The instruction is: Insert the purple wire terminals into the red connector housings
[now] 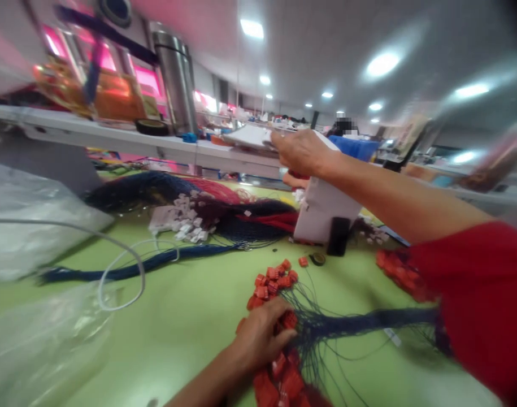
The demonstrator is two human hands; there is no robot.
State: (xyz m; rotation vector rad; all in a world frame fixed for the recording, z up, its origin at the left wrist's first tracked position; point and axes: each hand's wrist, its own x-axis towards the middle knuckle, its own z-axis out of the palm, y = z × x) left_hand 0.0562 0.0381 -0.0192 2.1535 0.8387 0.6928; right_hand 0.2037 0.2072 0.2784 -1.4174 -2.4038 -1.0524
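My left hand (pixel 264 333) curls over a pile of red plastic connectors (pixel 270 282), fingers and thumb closed around some of them. Thin dark wires run from the connectors into a dark blue wire bundle (pixel 364 322) leading right. My right hand (pixel 303 152) is raised at the shelf, its arm in a red sleeve (pixel 465 305). Its bent fingertips meet the edge of a white flat stack (pixel 250 135); what they pinch is too blurred to tell. Below that hand stands a white box (pixel 321 209) with a black phone-like object (pixel 338 236) against it.
The green table (pixel 177 322) carries wire bundles with white connectors (pixel 190 220), a roll of black tape (pixel 317 259) and plastic bags (pixel 33 226). A grey cable (pixel 142 271) loops at left. A steel flask (pixel 176 79) and an amber glass jug (pixel 109 93) stand on the shelf (pixel 114 141).
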